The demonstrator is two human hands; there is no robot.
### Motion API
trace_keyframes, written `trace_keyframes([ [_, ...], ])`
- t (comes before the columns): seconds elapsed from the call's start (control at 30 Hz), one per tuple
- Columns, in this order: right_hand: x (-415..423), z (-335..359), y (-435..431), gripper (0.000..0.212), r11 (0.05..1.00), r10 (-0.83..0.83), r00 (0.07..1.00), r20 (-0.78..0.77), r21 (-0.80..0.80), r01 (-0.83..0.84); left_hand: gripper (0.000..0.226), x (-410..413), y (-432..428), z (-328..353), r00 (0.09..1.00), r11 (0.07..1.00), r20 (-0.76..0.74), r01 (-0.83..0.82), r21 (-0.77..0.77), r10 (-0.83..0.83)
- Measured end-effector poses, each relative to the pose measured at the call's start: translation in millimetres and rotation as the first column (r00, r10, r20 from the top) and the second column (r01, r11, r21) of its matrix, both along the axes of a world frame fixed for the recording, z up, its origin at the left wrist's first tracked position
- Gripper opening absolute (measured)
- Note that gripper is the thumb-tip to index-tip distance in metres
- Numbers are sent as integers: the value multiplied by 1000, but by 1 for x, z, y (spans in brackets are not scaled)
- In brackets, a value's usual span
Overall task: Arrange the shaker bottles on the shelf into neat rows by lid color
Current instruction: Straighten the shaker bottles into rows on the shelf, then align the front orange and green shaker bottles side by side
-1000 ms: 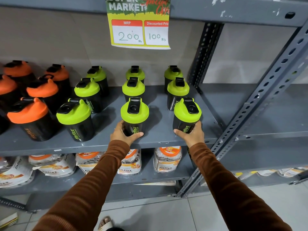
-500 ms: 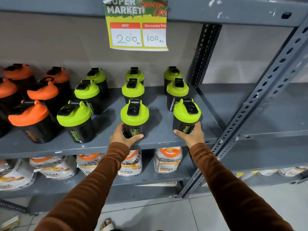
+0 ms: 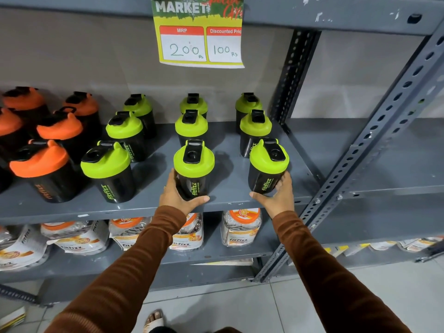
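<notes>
Orange-lidded shakers occupy the left end of the shelf, standing upright in files running front to back. Next come three files of green-lidded shakers; the leftmost file appears to slant, its front bottle set further left than those behind.

The left hand is wrapped around the base of the middle front bottle, thumb across the front, fingers behind it and mostly hidden. The right hand cups the right front bottle from the right side, its fingers curled against the wall and its thumb below the base. Both bottles stand upright near the front edge, directly ahead of each palm. Judgement: any remaining adjustment is a short slide to line up each bottle with its file.
</notes>
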State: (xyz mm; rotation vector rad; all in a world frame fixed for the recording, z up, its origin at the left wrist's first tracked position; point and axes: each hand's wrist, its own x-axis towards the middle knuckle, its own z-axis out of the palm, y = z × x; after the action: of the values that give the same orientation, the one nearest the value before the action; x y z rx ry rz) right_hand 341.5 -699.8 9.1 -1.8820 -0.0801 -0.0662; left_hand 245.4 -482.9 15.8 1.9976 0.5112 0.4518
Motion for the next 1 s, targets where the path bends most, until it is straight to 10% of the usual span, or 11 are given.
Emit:
trace_keyframes([
  [0.2, -53, -18, 21, 74, 975, -209, 951, 226, -20, 219, 89, -15, 4, -12, 990, 988, 93, 92, 124, -103],
  [0.5, -114, 0, 127, 15, 915, 400, 750, 526, -275, -296, 47, -65, 63, -38, 966, 964, 247, -134, 228, 76],
  [0.7, -119, 7, 220, 49, 842, 537, 801, 264, -227, -490, 35, -100, 139, -23, 898, 858, 295, -413, 306, 327],
  [1.0, -124, 10, 303, 109, 947, 312, 948, -67, -63, -316, 103, -103, 233, -3, 912, 927, 198, -373, 30, 360],
])
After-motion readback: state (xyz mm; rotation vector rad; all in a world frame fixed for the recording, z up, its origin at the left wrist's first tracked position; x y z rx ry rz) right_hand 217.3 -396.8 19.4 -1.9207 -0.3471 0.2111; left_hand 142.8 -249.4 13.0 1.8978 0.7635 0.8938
